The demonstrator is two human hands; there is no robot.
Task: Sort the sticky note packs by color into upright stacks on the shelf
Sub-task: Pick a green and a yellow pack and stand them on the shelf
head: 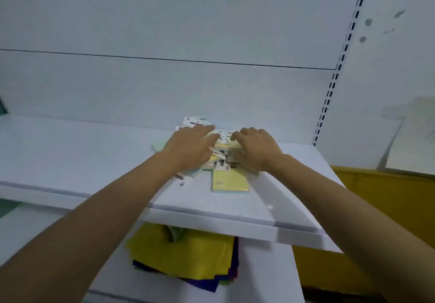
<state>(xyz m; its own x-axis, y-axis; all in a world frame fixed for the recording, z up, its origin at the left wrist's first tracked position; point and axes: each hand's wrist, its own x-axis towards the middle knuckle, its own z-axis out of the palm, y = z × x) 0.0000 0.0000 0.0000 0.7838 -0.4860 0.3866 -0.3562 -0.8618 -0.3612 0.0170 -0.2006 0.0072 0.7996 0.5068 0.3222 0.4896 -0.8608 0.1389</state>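
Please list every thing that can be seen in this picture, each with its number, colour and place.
pile of sticky note packs with white labels: one loose pile, number of packs unclear; pale yellow and green; middle of the shelf, lying flat
pale yellow flat pack: one; front of the pile
white shelf board: one; across the view
slotted upright rail: one; white, dark slots; right of the back wall
coloured paper sheets: one stack; yellow over dark blue; under the shelf
yellow box-like thing: one; lower right
left hand: fingers straight, resting on the pile
right hand: fingers curled over the pile's top packs
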